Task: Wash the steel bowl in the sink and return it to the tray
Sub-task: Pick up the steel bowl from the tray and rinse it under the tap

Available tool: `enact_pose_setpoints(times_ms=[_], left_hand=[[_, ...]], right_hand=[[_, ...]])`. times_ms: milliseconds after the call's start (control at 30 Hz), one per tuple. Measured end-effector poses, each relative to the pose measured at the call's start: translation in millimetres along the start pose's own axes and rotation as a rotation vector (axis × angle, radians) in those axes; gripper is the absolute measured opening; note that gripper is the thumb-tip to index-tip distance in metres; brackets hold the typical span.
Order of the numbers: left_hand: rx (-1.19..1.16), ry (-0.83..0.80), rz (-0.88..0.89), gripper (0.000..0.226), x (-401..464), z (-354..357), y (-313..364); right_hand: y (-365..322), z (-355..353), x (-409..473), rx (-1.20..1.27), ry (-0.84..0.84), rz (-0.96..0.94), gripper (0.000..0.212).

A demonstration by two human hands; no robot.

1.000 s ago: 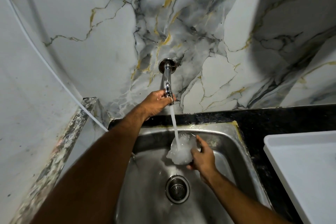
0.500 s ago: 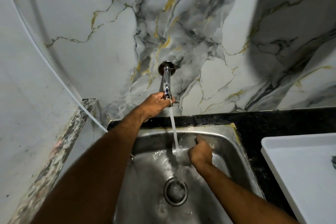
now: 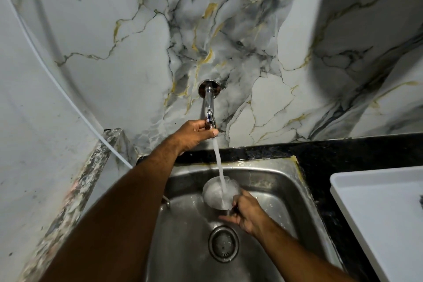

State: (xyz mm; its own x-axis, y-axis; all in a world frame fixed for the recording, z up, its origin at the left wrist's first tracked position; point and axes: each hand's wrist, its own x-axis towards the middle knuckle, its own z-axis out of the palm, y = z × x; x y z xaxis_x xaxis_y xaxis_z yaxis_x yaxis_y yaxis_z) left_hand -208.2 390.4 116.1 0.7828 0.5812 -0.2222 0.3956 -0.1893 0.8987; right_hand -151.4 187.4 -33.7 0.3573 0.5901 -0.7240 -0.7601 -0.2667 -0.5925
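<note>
Left hand [image 3: 194, 133]: centre of the frame, fingers clamped on the tap [image 3: 209, 112].
Right hand [image 3: 246, 214]: lower centre, fingers closed around the bowl's rim.
Bowl [image 3: 218, 193]: inside the sink [image 3: 263, 174], under running water.
Tray [image 3: 377, 210]: right edge, on the black counter [image 3: 343, 153].
</note>
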Motion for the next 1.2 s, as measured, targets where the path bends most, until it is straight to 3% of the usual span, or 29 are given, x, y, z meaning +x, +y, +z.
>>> enact_pose_setpoints(times_ms=[167, 300, 400, 567, 633, 800, 900, 933, 1000, 1100, 1200], left_hand=[[0.06, 0.309, 0.015, 0.035, 3, 17, 3], [0.268, 0.591, -0.037, 0.047, 4, 41, 11], [0.438, 0.699, -0.108, 0.049, 0, 51, 13], [0.584, 0.65, -0.031, 0.063, -19, 56, -9], [0.6, 0.633, 0.004, 0.066, -32, 62, -30], [0.614, 0.547, -0.103, 0.068, -69, 81, -81], [0.583, 0.478, -0.073, 0.069, -91, 88, -96], [0.562, 0.446, -0.048, 0.071, -97, 88, -98], [0.519, 0.347, 0.015, 0.083, -107, 87, -98], [0.497, 0.177, 0.101, 0.112, -115, 81, -85], [0.439, 0.153, 0.208, 0.122, -120, 82, -61]], right_hand=[[-4, 2, 2, -0.197, 0.141, -0.172, 0.076], [-7, -1, 1, -0.525, 0.367, -0.365, 0.071], [-7, -3, -7, -0.827, 0.467, -0.511, 0.071], [-29, -9, -23, -1.361, 0.533, -0.816, 0.092], [-44, -7, -29, -1.565, 0.452, -0.908, 0.098], [-75, -3, -42, -1.98, 0.31, -1.055, 0.115], [-79, -2, -49, -1.824, 0.398, -1.064, 0.108], [-78, -2, -50, -1.684, 0.453, -1.047, 0.097], [-77, 1, -56, -1.182, 0.499, -0.9, 0.065], [-81, 5, -71, -0.517, 0.301, -0.456, 0.039], [-76, -5, -94, -0.278, 0.074, -0.214, 0.024]])
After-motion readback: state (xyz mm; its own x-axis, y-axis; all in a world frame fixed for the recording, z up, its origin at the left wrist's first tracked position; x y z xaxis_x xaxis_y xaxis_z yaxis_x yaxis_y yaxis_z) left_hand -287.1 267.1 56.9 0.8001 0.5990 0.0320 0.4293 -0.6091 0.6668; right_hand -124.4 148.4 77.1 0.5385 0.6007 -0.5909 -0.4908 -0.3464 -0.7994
